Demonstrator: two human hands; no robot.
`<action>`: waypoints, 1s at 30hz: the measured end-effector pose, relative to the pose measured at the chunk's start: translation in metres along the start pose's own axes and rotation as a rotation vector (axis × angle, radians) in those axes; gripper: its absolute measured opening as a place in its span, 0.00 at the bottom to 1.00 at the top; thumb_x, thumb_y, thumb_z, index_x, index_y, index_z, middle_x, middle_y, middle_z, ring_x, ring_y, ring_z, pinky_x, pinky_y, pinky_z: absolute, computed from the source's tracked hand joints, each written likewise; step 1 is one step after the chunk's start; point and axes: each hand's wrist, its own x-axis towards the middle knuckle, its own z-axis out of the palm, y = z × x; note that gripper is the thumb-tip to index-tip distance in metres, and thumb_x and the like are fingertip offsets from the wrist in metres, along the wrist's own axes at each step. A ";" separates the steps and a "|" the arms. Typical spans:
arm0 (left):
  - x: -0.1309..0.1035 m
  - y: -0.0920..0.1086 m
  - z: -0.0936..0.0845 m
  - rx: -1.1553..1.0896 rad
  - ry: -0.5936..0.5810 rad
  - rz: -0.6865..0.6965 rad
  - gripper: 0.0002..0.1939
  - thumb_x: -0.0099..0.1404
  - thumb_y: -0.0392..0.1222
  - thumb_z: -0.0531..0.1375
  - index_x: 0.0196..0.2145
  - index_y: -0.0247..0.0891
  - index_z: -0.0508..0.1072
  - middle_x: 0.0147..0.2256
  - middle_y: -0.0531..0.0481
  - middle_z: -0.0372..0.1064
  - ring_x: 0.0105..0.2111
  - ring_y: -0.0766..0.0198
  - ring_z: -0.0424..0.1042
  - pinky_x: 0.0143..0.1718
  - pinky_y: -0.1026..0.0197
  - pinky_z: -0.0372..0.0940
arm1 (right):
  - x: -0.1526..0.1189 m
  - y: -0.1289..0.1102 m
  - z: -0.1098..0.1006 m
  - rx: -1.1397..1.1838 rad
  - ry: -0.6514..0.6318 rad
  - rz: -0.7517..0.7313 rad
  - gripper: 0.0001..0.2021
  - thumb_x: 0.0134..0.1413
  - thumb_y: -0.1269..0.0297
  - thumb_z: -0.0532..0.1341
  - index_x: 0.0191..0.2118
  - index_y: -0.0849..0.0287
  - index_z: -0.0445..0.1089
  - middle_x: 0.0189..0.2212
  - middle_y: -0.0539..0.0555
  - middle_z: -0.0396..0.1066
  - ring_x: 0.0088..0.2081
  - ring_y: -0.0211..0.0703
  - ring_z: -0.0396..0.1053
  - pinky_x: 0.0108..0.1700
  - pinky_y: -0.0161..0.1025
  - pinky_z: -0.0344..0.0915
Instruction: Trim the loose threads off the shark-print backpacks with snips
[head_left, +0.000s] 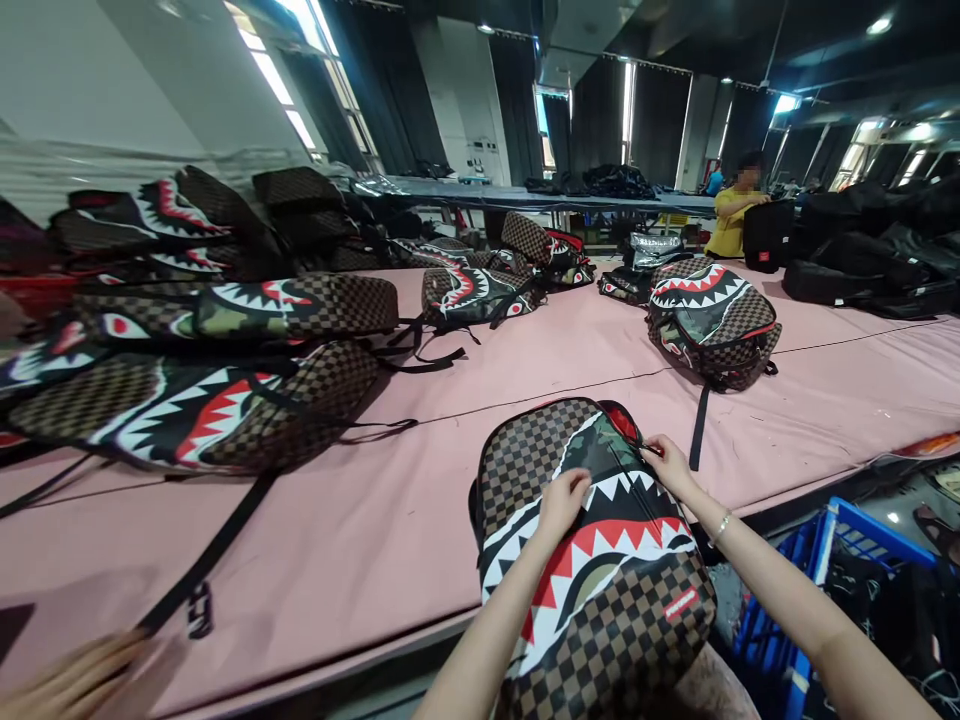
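Note:
A backpack [600,590] with brown checks and a shark-mouth print leans over the table's near edge in front of me. Its top right side is unzipped and shows red lining [619,420]. At that opening, my right hand [667,467] pinches what looks like the zipper pull. My left hand [562,503] is over the upper front of the bag, its fingers curled and thumb and fingertips together; whatever it may hold is too small to make out.
Similar backpacks lie stacked on the pink table [420,490] at left, and another backpack [712,320] sits at right. A co-worker's hand [75,680] is at bottom left. A blue crate [814,590] stands at lower right. A person in yellow [729,215] works farther back.

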 end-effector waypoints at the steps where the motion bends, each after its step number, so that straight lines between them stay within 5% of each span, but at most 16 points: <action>1: 0.023 0.008 0.004 0.027 0.010 -0.010 0.15 0.64 0.47 0.51 0.42 0.36 0.69 0.41 0.46 0.69 0.38 0.62 0.70 0.40 0.57 0.65 | 0.008 -0.005 0.008 -0.058 0.009 0.002 0.07 0.49 0.61 0.56 0.33 0.58 0.65 0.33 0.52 0.68 0.37 0.42 0.65 0.38 0.37 0.60; 5: 0.086 0.020 0.024 0.124 0.061 -0.066 0.15 0.63 0.45 0.54 0.45 0.35 0.66 0.44 0.45 0.65 0.41 0.61 0.67 0.41 0.52 0.65 | 0.023 -0.013 0.033 -0.285 0.049 0.005 0.04 0.53 0.67 0.54 0.34 0.58 0.65 0.33 0.53 0.66 0.36 0.42 0.65 0.36 0.36 0.57; 9: 0.112 0.014 0.039 0.199 0.092 -0.084 0.11 0.63 0.42 0.52 0.39 0.34 0.71 0.41 0.42 0.67 0.40 0.58 0.69 0.39 0.56 0.63 | 0.027 -0.013 0.044 -0.447 0.025 -0.015 0.06 0.55 0.68 0.54 0.38 0.57 0.65 0.35 0.54 0.65 0.36 0.43 0.65 0.34 0.36 0.56; 18: 0.120 -0.003 0.038 0.252 0.071 -0.050 0.13 0.63 0.36 0.47 0.39 0.35 0.70 0.40 0.41 0.67 0.41 0.58 0.69 0.40 0.60 0.60 | 0.037 -0.015 0.057 -0.555 -0.092 -0.069 0.07 0.57 0.66 0.53 0.42 0.55 0.63 0.39 0.54 0.64 0.39 0.42 0.65 0.35 0.35 0.56; 30: 0.124 0.000 0.026 0.234 0.075 -0.010 0.13 0.63 0.39 0.46 0.35 0.35 0.69 0.40 0.39 0.68 0.38 0.55 0.70 0.34 0.58 0.61 | 0.041 -0.027 0.068 -0.427 -0.044 -0.070 0.05 0.53 0.68 0.57 0.37 0.55 0.66 0.36 0.52 0.67 0.37 0.42 0.66 0.36 0.36 0.57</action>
